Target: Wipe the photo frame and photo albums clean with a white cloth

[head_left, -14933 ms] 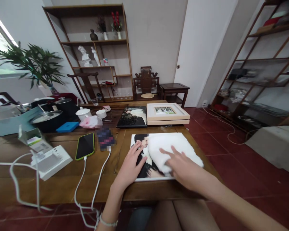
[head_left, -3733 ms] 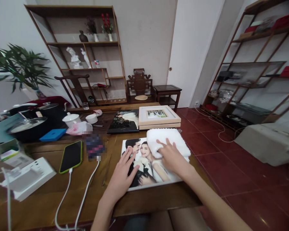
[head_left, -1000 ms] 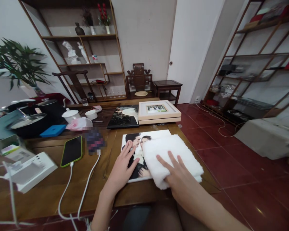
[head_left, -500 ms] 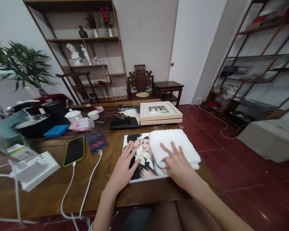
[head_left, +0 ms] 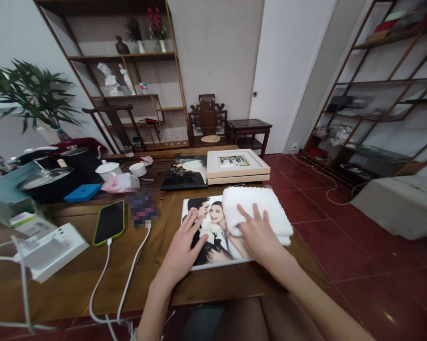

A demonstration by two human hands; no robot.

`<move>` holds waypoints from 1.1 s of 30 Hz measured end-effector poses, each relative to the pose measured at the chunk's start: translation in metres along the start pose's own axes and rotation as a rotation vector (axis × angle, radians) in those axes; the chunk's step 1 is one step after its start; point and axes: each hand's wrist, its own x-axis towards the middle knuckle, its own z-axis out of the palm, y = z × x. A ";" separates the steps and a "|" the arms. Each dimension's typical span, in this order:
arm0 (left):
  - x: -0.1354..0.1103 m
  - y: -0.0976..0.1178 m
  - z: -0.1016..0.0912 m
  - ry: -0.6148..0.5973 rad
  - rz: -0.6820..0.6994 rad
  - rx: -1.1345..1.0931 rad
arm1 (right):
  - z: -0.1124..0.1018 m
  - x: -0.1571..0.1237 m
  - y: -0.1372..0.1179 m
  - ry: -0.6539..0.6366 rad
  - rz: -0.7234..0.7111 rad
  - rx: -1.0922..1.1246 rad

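- The right hand [head_left: 261, 237] is resting on a folded white towel [head_left: 279, 213] with its fingers spread over the top; its thumb is hidden, so I cannot tell whether it is pinching the cloth.
- The left hand [head_left: 180, 246] is lying flat and open, fingers a little apart, on the left side of a photo print [head_left: 216, 246], pressing on it without grasping anything.
- The print is lying face up near the front edge of a wooden table [head_left: 231, 288], showing two people, and the towel is covering its right-hand part.
- Just beyond it, a dark photo panel [head_left: 179, 180] is lying beside two stacked pale wooden frames [head_left: 254, 163].
- To the left, a green-edged phone [head_left: 109, 223] and a blurred-out item [head_left: 140, 208] are each trailing a white cable.
- Farther left, a white power strip [head_left: 69, 237] is sitting near an opened box [head_left: 21, 218].
- Behind these, a blue box [head_left: 82, 192], a pink bag [head_left: 121, 183] and a white teapot [head_left: 106, 170] are standing near dark pots [head_left: 48, 182].
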 end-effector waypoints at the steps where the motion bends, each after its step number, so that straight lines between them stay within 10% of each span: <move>1: 0.000 0.000 0.000 0.004 0.000 -0.001 | 0.001 -0.004 -0.007 -0.002 0.003 -0.012; 10: -0.001 0.002 -0.001 -0.001 -0.005 0.003 | -0.003 -0.044 -0.018 -0.071 -0.132 0.068; 21: 0.000 0.002 -0.001 -0.015 -0.014 0.021 | -0.002 0.005 0.015 0.019 -0.019 -0.001; 29: -0.001 0.001 0.000 -0.035 -0.030 0.030 | 0.006 -0.068 -0.022 -0.106 -0.111 0.059; 33: 0.000 0.003 -0.001 -0.052 -0.032 0.028 | 0.001 -0.059 -0.011 -0.150 -0.141 0.086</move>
